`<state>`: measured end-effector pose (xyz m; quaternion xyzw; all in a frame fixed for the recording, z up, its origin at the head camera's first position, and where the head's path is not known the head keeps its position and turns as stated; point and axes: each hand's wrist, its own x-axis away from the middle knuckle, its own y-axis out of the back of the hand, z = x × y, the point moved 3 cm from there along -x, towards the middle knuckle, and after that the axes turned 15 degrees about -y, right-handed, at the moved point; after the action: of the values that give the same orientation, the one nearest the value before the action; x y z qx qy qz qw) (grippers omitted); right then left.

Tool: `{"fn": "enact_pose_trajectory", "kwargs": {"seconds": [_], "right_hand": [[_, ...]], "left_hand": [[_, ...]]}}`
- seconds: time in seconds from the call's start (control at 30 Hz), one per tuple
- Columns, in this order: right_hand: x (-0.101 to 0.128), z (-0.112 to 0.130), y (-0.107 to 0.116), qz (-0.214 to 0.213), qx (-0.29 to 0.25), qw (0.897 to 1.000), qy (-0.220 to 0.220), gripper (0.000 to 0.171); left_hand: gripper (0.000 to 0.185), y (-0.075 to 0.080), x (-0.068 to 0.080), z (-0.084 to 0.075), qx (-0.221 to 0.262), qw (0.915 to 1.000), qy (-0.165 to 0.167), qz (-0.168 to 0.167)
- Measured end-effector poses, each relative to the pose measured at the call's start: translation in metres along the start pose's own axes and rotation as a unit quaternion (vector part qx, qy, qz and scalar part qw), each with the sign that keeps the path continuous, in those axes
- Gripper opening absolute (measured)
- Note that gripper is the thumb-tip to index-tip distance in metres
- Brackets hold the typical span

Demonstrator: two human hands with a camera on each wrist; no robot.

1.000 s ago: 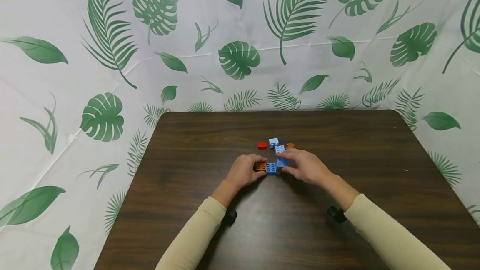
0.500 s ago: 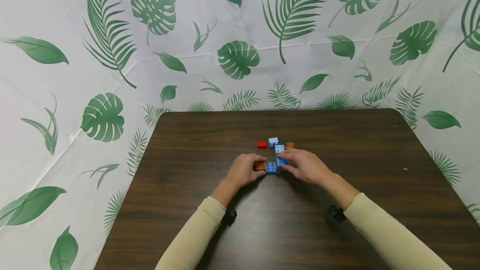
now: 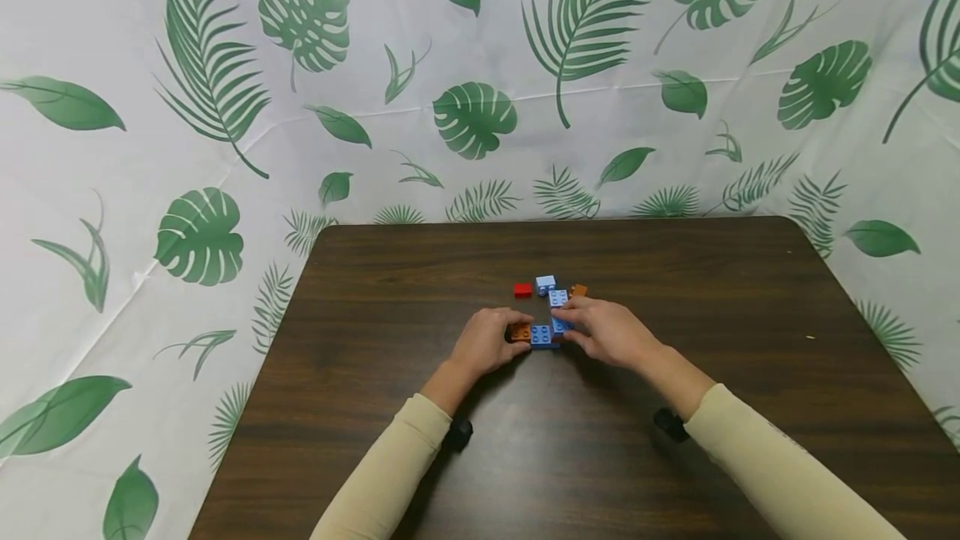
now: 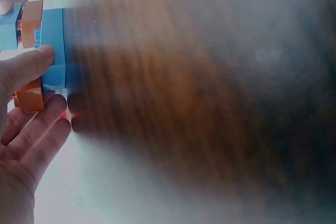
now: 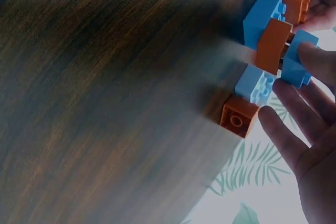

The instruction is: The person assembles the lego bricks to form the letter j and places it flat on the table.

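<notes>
My left hand pinches the left part of a joined piece, a long blue toy brick with an orange brick on it. In the left wrist view, its thumb presses the blue side while the fingers lie behind the orange brick. My right hand holds a smaller blue brick between thumb and fingers. That brick sits over a second orange brick at the right end of the long one. A narrow gap with studs shows between these two.
Just beyond the hands lie a red brick, a pale blue brick on its side, another light blue brick and a tipped orange brick. The dark wood table ends at a leaf-print cloth.
Both hands keep their holds almost in place. The right hand and its blue brick have shifted very slightly; the loose bricks stay where they were.
</notes>
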<state>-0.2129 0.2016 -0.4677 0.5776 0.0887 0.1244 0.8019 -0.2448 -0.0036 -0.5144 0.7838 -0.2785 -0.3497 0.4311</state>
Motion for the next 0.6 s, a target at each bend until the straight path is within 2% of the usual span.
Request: {"fn": "enact_pose_trajectory", "kwargs": {"seconds": [0.23,0.6], "right_hand": [[-0.0014,0.0007,-0.0017,0.009,0.017,1.0,0.015,0.045],[-0.002,-0.0002,-0.0033,0.003,0.027,1.0,0.004,0.045]], "left_hand": [[0.039,-0.0012,0.0003,-0.0007,0.0,1.0,-0.004,-0.006],[0.039,-0.0016,0.0009,-0.0018,0.005,0.9999,-0.003,-0.014]]}}
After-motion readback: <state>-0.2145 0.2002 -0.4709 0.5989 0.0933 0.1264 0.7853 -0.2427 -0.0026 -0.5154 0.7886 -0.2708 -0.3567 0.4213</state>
